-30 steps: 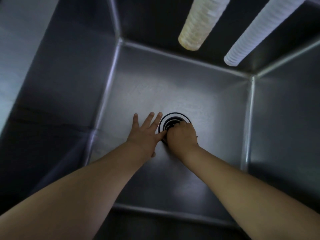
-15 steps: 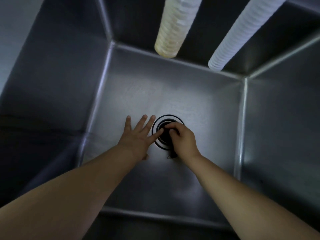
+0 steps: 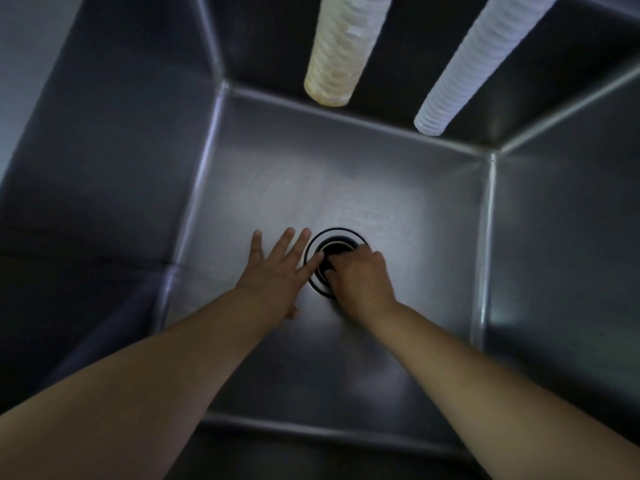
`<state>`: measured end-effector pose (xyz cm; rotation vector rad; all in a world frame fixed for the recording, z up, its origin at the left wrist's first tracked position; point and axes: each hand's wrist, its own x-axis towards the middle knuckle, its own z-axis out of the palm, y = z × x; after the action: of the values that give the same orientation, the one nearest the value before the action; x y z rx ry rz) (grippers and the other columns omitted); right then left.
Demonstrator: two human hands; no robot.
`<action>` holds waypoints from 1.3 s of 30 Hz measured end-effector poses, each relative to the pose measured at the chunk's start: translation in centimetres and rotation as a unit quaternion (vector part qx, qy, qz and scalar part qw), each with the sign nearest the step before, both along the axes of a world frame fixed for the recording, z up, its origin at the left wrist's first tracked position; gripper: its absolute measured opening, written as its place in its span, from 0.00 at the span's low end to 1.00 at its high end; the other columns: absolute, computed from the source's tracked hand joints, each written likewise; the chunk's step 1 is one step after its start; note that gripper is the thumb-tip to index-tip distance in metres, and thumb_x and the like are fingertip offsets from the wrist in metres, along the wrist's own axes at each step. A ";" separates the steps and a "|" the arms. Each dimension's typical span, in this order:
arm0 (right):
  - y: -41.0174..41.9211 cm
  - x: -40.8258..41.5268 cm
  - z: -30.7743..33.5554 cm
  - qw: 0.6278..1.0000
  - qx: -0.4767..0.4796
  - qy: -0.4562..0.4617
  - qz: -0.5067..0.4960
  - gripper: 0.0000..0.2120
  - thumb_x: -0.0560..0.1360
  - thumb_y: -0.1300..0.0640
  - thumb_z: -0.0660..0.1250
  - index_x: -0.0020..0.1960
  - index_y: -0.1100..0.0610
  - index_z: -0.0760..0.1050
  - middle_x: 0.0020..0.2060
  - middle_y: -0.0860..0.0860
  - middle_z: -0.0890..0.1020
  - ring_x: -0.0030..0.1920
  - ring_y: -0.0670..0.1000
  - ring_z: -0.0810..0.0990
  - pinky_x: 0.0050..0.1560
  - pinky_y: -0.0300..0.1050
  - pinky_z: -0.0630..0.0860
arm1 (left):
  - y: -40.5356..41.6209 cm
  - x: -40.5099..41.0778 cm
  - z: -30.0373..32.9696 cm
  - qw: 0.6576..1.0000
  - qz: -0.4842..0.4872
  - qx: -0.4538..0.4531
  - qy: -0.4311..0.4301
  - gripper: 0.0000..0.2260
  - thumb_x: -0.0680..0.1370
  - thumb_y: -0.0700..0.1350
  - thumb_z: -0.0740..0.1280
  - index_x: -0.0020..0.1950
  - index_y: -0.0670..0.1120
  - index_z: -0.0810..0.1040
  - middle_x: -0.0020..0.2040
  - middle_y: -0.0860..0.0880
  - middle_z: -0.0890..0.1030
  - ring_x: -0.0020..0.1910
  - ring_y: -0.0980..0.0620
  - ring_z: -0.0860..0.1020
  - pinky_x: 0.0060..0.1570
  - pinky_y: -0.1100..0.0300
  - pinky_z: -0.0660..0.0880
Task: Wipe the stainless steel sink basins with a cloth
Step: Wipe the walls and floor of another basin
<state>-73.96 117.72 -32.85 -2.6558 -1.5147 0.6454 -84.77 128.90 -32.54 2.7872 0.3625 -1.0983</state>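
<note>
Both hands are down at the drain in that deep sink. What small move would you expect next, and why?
Probably lifting the right hand off the drain: its curled fingers sit on the dark centre, while the left hand lies flat beside it. No cloth is visible.

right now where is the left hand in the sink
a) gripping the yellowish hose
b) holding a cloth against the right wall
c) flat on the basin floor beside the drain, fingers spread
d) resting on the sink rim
c: the left hand lies with straight, spread fingers on the basin floor, one fingertip reaching the drain, while the right hand curls over the drain opening.
</note>
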 end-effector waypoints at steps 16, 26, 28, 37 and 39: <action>0.0 -0.4 -0.9 0.998 -0.027 -0.036 0.037 0.12 0.75 0.61 0.60 0.55 0.55 0.76 0.54 0.53 0.76 0.57 0.56 0.69 0.48 0.47 0.58 | -0.1 0.2 0.3 1.000 -0.017 0.008 0.010 0.44 0.74 0.58 0.67 0.76 0.57 0.37 0.73 0.43 0.26 0.73 0.41 0.30 0.67 0.31 0.38; -7.3 2.6 0.2 0.941 0.254 -0.096 -0.202 0.16 0.71 0.58 0.56 0.53 0.56 0.79 0.49 0.55 0.79 0.50 0.56 0.70 0.49 0.48 0.61 | 0.0 -0.1 -0.1 1.000 -0.004 0.016 -0.011 0.49 0.73 0.59 0.67 0.74 0.51 0.29 0.74 0.45 0.27 0.74 0.43 0.32 0.68 0.33 0.38; -7.9 3.8 -0.1 0.958 0.151 -0.152 -0.190 0.17 0.72 0.52 0.57 0.56 0.55 0.77 0.47 0.56 0.78 0.49 0.58 0.70 0.48 0.50 0.61 | 0.0 -0.2 0.2 1.000 0.003 0.020 -0.021 0.50 0.73 0.60 0.67 0.74 0.48 0.29 0.74 0.46 0.28 0.75 0.43 0.33 0.68 0.34 0.39; 0.3 7.7 -1.3 0.977 0.129 -0.113 -0.130 0.22 0.75 0.59 0.62 0.68 0.60 0.70 0.62 0.59 0.75 0.65 0.60 0.68 0.69 0.56 0.58 | 1.3 -3.2 2.7 0.990 0.096 0.058 -0.082 0.45 0.76 0.56 0.64 0.75 0.45 0.32 0.77 0.43 0.36 0.77 0.44 0.41 0.74 0.45 0.42; 3.3 7.0 -1.7 0.981 0.121 -0.087 -0.122 0.25 0.77 0.60 0.59 0.73 0.58 0.64 0.70 0.57 0.69 0.72 0.58 0.62 0.73 0.54 0.50 | 2.2 -4.7 3.3 0.984 0.140 0.082 -0.068 0.45 0.75 0.56 0.65 0.76 0.44 0.34 0.78 0.43 0.39 0.77 0.44 0.45 0.73 0.47 0.46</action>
<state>-67.01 120.99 -34.56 -2.7003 -1.1795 0.2049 -89.50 131.12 -29.22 2.8120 0.8334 -0.8429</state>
